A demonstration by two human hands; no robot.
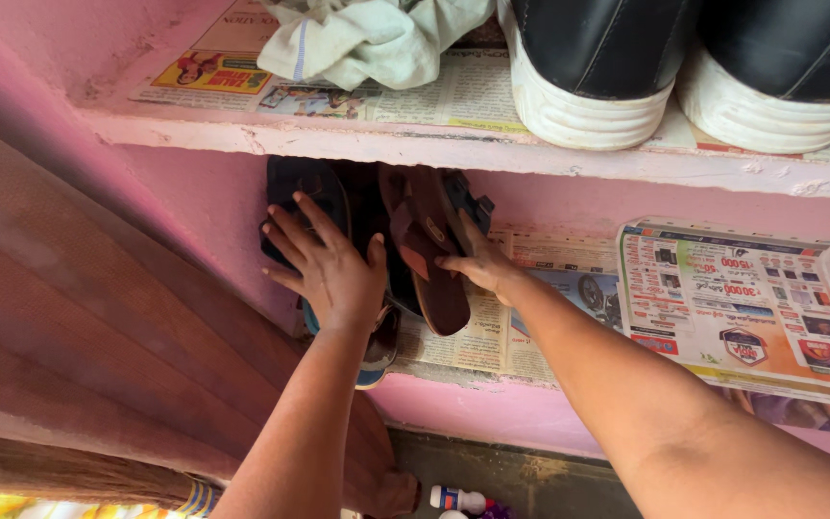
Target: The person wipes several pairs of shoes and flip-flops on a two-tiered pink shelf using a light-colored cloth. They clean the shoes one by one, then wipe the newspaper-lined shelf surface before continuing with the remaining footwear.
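Observation:
My left hand [330, 265] lies flat, fingers spread, on a dark blue sandal [302, 192] that stands on edge at the left end of the lower pink shelf [492, 402]. Beside it a brown sandal [429, 252] stands on edge too, and my right hand [477, 259] grips it from the right side, fingers behind it. Both sandals lean together against the shelf's back under the upper shelf [492, 154]. Their far ends are hidden in shadow.
Newspaper sheets [737, 303] line both shelves. On the upper shelf sit two black shoes with white soles [598, 72] and a crumpled pale cloth [367, 38]. A brown wooden panel [79, 317] slopes at the left. A small white bottle [460, 500] lies on the floor below.

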